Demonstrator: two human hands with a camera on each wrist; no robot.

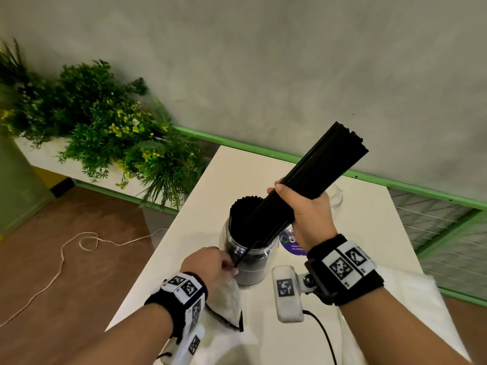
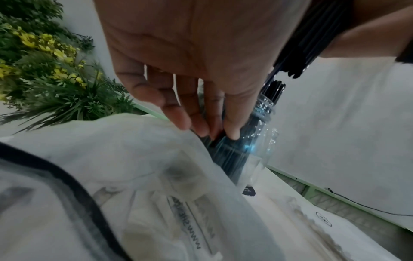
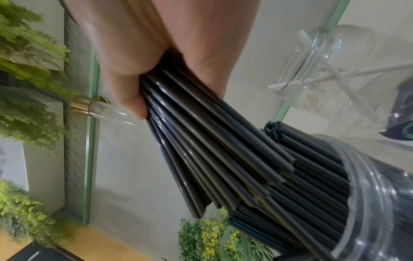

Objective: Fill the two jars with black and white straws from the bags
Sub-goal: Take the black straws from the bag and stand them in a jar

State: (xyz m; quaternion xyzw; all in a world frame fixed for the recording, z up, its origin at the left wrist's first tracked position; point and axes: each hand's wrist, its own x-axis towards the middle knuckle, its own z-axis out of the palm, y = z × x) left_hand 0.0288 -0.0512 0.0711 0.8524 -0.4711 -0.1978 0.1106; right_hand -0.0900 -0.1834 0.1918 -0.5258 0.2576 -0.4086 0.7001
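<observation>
A thick bundle of long black plastic straws point(image 1: 311, 177) is gripped about its middle by the right hand point(image 1: 309, 214), the fingers curled fully round it. The bundle is tilted, its lower ends resting among the straws already standing in the clear plastic jar point(image 1: 250, 256) just below and to the left of that hand.

A single stray black straw point(image 1: 245, 255) that slants down outside the jar wall is pinched between thumb and fingertips of the left hand point(image 1: 210, 264), which is held against the jar's near side, above a crumpled translucent white bag point(image 2: 111, 159).

The straws are judged light, smooth and slippery, stiff lengthwise but easily crushed or kinked; a firm mid-length grip is best for a bundle, since loose ones slide out endwise. The jar is probably light and easily tipped.

Beyond the right hand, a second clear jar point(image 3: 330, 67) with a few white straws point(image 3: 380, 68) is seen on the pale surface point(image 1: 200, 206).
</observation>
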